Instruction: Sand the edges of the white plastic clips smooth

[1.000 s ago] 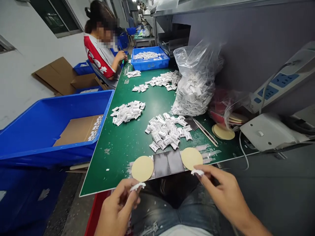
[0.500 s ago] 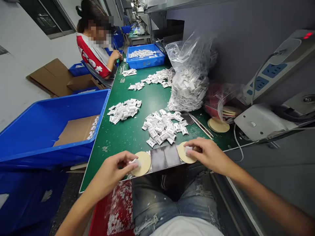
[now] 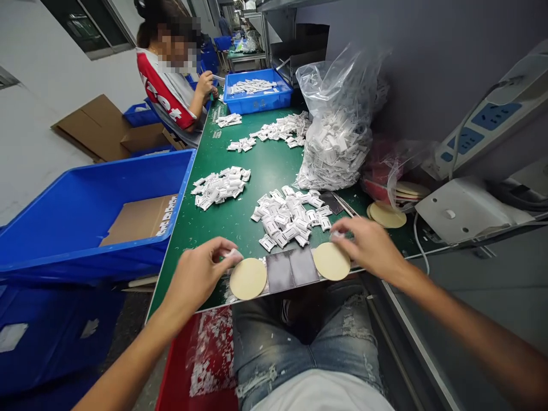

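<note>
Fingers (image 3: 219,244) of left hand (image 3: 192,277) grip white piece (image 3: 233,253); right hand (image 3: 374,245) seems closed on second piece (image 3: 338,234), though blurred. Loose pinch could drop either off bench (image 3: 205,228).

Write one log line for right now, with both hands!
left hand: pinching white piece | right hand: pinching another white piece | nearby: left cream disc, right cream disc | beyond: white-piece pile

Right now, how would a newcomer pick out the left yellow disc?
On the green table, find the dark panels at the near edge. The yellow disc lies just left of them; unlike the other discs, it sits beside the left hand.
</note>
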